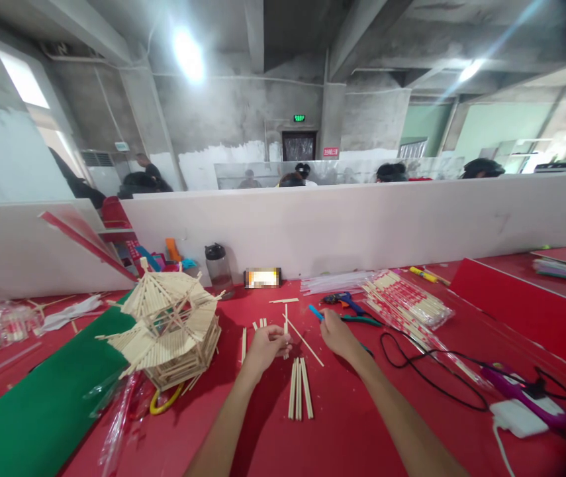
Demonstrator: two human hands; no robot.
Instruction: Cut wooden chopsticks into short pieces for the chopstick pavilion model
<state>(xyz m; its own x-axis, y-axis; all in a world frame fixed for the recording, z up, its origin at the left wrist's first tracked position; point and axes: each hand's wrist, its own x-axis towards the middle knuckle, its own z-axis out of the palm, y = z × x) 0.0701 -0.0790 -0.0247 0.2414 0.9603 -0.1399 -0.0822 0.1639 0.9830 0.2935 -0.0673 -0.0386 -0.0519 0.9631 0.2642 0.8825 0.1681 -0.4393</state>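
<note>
My left hand [269, 347] is closed, with thumb and fingers pinching a short wooden stick [286, 326] that stands nearly upright. A slim light-blue tool [315, 312] juts from the closed fingers of my right hand [338, 332]; its exact kind does not show. Between the hands, a long thin stick [305, 341] lies slantwise on the table. Several cut wooden sticks [298, 389] lie side by side nearer to me. To the left stands a pagoda-like model [168, 331] built of wooden sticks. Past my right hand rests a blue glue gun [345, 301].
A green mat [29, 404] covers the left of the red table. Bagged sticks [406, 301], a black cable [424, 361] and a white adapter [518, 419] lie right. A bottle [218, 266] stands before the white partition [342, 222]. Other people's heads show beyond it.
</note>
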